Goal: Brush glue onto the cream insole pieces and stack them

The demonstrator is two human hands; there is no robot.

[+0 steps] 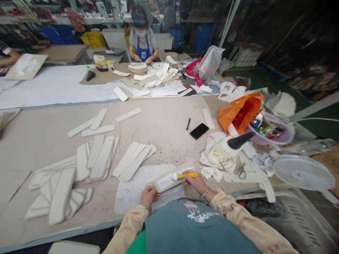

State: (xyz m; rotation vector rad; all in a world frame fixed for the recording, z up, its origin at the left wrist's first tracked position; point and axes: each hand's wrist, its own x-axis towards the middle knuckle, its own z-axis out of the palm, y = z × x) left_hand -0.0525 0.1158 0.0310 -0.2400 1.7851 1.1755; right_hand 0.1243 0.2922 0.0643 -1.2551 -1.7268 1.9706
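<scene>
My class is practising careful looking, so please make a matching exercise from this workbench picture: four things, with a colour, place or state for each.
1. Brush
2. Smartphone
3. Carrier bag
4. Fan

A. Orange
B. Round white grille
C. Held in the right hand
D. Black, lying flat on the table

Pairs: 1-C, 2-D, 3-A, 4-B
</scene>
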